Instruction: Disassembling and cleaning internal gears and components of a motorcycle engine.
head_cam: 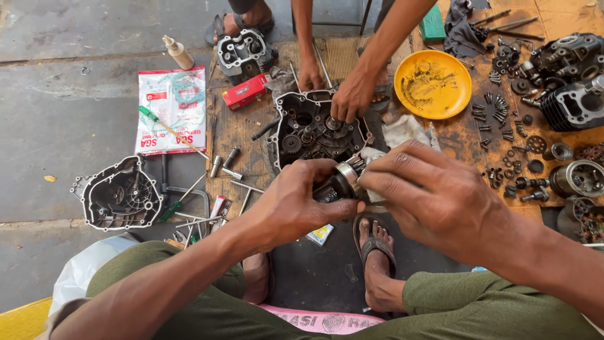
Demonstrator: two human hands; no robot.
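Left hand [296,201] closed around dark metal shaft part [336,184] – fingers wrapped, firm hold, at centre, near, above floor between knees. Right hand [434,201] pinches pale cloth [372,192] against bearing end of same part, fingers curled, thumb below. Just behind, farther – open engine crankcase [318,129] on mat, other person's hand [352,94] resting on it. Far right: yellow plate [434,85] with grime, scattered bolts and gears [503,116]. Left: engine cover [119,195] on floor, green-handled screwdriver [167,129] lying over white packet [173,110].

yellow plate [433,85], red box [246,91], green screwdriver handle [147,113]
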